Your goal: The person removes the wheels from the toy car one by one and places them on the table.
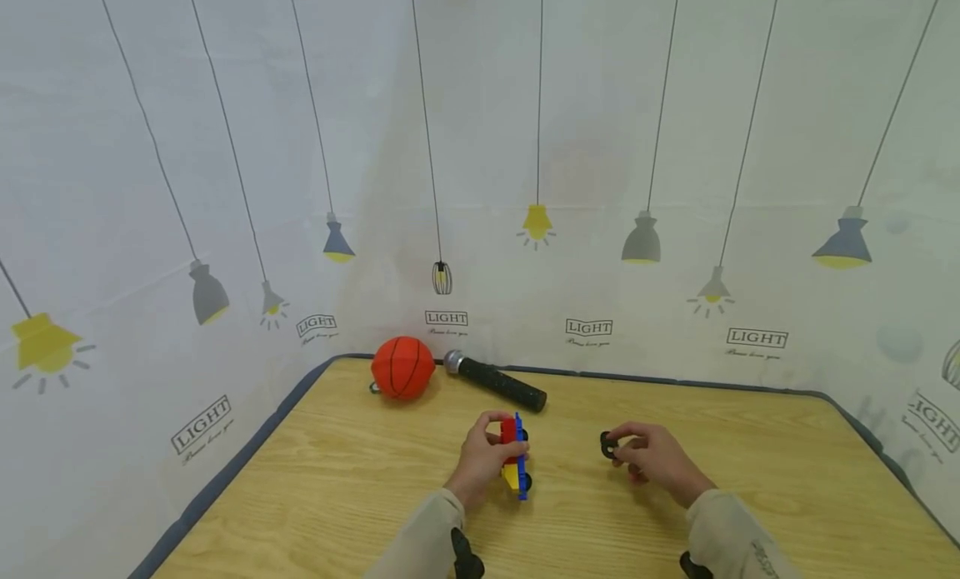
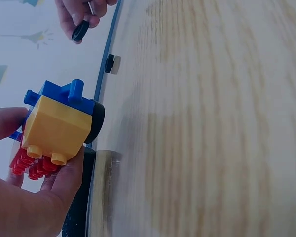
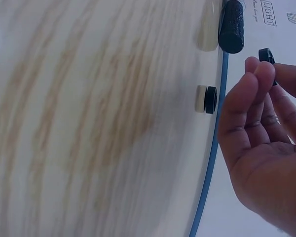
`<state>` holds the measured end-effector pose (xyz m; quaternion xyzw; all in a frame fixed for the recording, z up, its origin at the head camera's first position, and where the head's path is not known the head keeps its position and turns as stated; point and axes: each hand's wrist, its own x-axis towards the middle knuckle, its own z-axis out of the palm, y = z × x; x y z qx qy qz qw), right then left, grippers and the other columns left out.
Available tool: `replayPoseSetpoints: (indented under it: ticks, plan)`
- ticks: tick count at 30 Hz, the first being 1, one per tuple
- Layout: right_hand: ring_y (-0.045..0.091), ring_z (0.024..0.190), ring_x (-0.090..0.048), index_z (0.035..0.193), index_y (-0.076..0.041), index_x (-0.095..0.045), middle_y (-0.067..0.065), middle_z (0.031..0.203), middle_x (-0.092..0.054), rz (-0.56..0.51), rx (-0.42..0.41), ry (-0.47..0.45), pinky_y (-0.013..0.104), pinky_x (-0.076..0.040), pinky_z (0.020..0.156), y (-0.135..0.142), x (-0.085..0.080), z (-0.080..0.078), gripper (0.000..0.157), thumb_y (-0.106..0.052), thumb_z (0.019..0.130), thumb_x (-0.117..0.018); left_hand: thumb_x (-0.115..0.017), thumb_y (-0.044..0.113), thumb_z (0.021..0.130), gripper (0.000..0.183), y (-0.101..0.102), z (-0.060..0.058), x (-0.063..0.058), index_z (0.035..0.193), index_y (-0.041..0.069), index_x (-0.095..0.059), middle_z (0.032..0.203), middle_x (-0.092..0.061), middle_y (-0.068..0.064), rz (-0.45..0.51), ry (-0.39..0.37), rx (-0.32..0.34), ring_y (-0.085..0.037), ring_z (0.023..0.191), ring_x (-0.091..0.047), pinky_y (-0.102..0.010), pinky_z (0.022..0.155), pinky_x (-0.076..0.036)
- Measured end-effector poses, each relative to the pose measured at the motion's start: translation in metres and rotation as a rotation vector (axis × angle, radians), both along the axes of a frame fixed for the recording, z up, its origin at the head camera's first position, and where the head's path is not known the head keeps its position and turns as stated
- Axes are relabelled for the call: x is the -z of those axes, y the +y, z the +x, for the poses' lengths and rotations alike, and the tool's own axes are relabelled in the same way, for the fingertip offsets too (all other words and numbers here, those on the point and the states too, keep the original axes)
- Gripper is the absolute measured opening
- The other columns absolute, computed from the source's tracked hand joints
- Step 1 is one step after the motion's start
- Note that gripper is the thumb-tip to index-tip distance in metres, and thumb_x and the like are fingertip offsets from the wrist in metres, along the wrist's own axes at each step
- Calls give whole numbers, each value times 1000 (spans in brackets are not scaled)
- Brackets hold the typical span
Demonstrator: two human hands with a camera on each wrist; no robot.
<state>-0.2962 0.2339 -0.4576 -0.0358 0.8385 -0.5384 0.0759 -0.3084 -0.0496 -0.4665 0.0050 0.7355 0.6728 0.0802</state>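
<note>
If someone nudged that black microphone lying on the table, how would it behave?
The microphone would probably roll, since its handle looks cylindrical. It might curve, as its silvery head looks slightly wider. It seems stiff, too, lying straight.

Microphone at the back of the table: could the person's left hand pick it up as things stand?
Probably not straight away: the left hand is holding the toy car. Otherwise the way looks free, as nothing else seems to stand between it and the microphone.
</note>
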Motion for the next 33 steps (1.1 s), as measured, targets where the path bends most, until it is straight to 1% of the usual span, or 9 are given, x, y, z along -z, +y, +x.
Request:
replayPoseSetpoints:
  ticks: [4, 7, 12, 19, 24, 28, 33]
  plan:
    - [18, 63, -56, 121, 2, -62, 12, 86, -73, 28, 55, 7, 32, -52, 59, 2, 2, -2, 27, -4, 96, -61, -74, 15, 91, 52, -2, 0, 1, 136, 14, -48, 110, -60, -16, -3, 3, 9, -17, 87, -72, -26, 74, -52]
    - [18, 62, -56, 121, 4, -61, 12, 86, -73, 47, 74, 10, 32, -50, 58, 5, 4, -3, 26, -2, 96, -60, -73, 16, 92, 52, -2, 1, 0, 137, 15, -47, 110, -62, -16, -6, 3, 19, -17, 87, -72, -26, 74, -52]
    - [17, 60, -57, 118, 3, -63, 9, 83, -73, 85, 116, -4, 31, -50, 56, 9, 8, -6, 24, -2, 95, -62, -74, 17, 92, 52, -2, 4, -3, 136, 15, -48, 110, -65, -16, -8, 11, 27, -17, 87, -71, -27, 73, -50]
    - [16, 56, -57, 115, 4, -64, 7, 78, -71, 116, 141, -7, 30, -49, 53, 17, 12, -8, 23, -4, 93, -64, -74, 17, 92, 51, -2, 5, -4, 136, 15, -49, 110, -64, -16, -11, 18, 40, -18, 87, -70, -30, 77, -52]
    - [15, 55, -58, 117, 4, -64, 6, 77, -71, 139, 169, -38, 29, -51, 53, 20, 15, -11, 25, -6, 94, -64, -75, 16, 90, 53, -2, 4, -4, 136, 16, -50, 112, -62, -16, -9, 0, 39, -19, 89, -70, -32, 82, -54]
    - [15, 55, -58, 117, 3, -64, 6, 77, -71, 153, 193, -53, 29, -50, 53, 20, 15, -15, 25, -7, 94, -63, -75, 15, 90, 53, -2, 3, -3, 137, 17, -51, 114, -61, -16, -15, -10, 38, -20, 91, -69, -31, 82, -52]
    - [15, 54, -58, 116, 3, -64, 6, 75, -69, 179, 196, -37, 29, -49, 52, 17, 13, -18, 25, -6, 94, -62, -76, 15, 89, 53, -2, 3, -3, 136, 17, -51, 115, -61, -16, -30, -2, 40, -21, 93, -66, -31, 82, -52]
